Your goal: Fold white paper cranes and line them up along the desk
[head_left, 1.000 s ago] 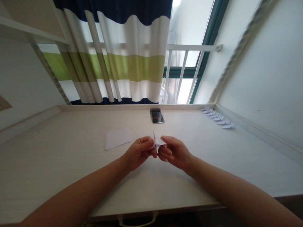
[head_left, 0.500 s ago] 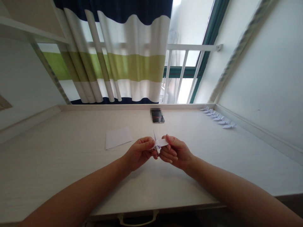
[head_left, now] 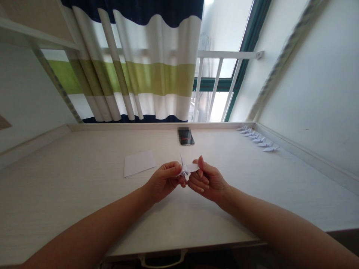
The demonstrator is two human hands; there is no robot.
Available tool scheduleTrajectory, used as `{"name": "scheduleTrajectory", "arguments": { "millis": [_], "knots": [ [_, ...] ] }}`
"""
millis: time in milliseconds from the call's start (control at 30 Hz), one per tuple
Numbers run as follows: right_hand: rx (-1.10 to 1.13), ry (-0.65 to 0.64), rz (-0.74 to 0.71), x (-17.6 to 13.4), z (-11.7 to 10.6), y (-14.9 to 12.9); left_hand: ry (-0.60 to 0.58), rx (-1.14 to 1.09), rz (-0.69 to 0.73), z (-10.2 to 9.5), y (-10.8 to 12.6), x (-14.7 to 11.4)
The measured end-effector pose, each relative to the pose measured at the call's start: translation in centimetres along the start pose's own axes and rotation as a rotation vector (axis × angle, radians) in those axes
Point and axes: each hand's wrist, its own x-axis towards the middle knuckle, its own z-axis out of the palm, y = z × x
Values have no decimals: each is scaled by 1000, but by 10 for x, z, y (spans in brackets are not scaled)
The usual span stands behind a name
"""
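Note:
Between my two hands, above the near middle of the desk, is a white folded paper crane (head_left: 184, 170). A thin point of it sticks up and a flat wing (head_left: 193, 167) reaches to the right. My left hand (head_left: 167, 175) pinches the crane's left side, thumb on top, hiding that part. My right hand (head_left: 206, 177) is closed on the wing's outer end, its thumb raised at the wing's edge and the other fingers curled underneath. A small stack of white paper (head_left: 139, 163) lies flat to the left, beyond my left hand.
Several finished paper cranes (head_left: 259, 140) stand in a row at the desk's back right corner. A dark phone (head_left: 186, 137) lies near the back edge. The pale desk (head_left: 70, 186) has a raised rim, with a drawer handle (head_left: 162, 263) below its front edge.
My right thumb has lifted slightly along the wing. The crane and both hands remain in nearly the same place; the view has shifted a little.

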Motion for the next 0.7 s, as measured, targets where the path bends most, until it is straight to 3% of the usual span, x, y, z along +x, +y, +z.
{"name": "scheduleTrajectory", "arguments": {
  "millis": [167,700],
  "knots": [
    [34,52,-35,0,3,0,-7,-4,6,0,0,0],
    [-14,-16,-32,-1,3,-6,-12,1,34,-2,2,-1]
  ]
}}
